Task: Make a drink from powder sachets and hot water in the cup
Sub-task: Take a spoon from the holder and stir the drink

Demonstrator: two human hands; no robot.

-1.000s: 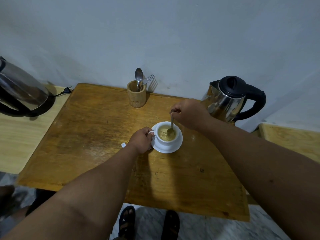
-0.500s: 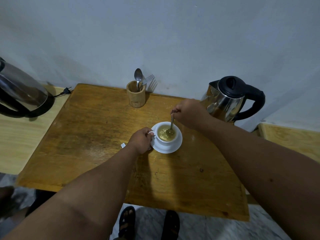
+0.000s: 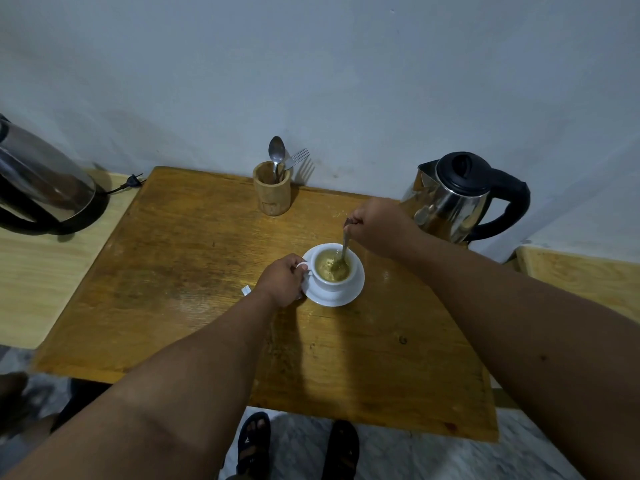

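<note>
- Wooden table (image 3: 180,271) stands against a pale wall, with lighter wooden surfaces on either side of it.
- White cup (image 3: 337,282) sits on a white saucer (image 3: 349,295) near the middle of the table, filled with a yellowish-green drink.
- Right hand (image 3: 379,225) is above and behind the cup, its fingers pinched around the top of a spoon (image 3: 343,252) whose bowl dips into the drink.
- Left hand (image 3: 282,280) is at the cup's left side, fingers curled closed on the handle.
- Small white scrap (image 3: 246,290) lies on the table just left of the left wrist.
- Wooden holder (image 3: 272,194) at the back edge holds a spoon and a fork upright.
- Steel kettle (image 3: 460,197) with black lid and handle stands behind the right hand; a second kettle (image 3: 41,181) sits well apart on the left surface.
- Sandalled feet show on the floor below the table's near edge.
</note>
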